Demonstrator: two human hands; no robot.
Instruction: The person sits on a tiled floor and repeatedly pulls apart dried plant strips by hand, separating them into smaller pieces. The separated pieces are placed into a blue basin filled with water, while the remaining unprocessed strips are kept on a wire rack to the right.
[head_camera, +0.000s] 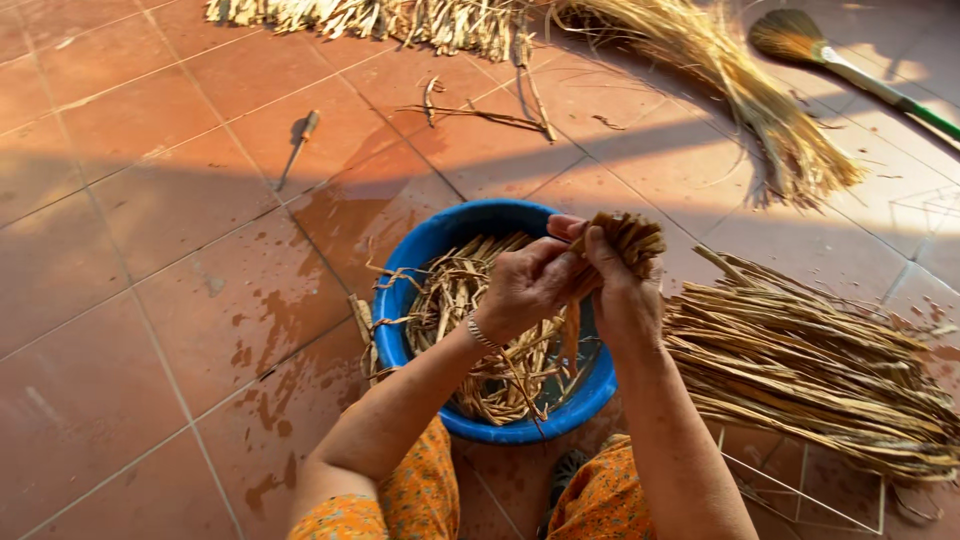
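Note:
A blue plastic basin stands on the tiled floor in front of my knees, filled with tangled wet dried leaf strips. Above its right half both my hands hold one small bunch of strips, whose cut ends stick up. My left hand wraps the bunch from the left, a thin bracelet on its wrist. My right hand grips it from the right, fingers pointing up. Loose ends hang from the bunch down into the basin.
A large pile of straight dried strips lies right of the basin. A long straw sheaf and a broom lie at the far right. More strips line the top edge. A small awl-like tool lies at the left. Wet patches mark the tiles.

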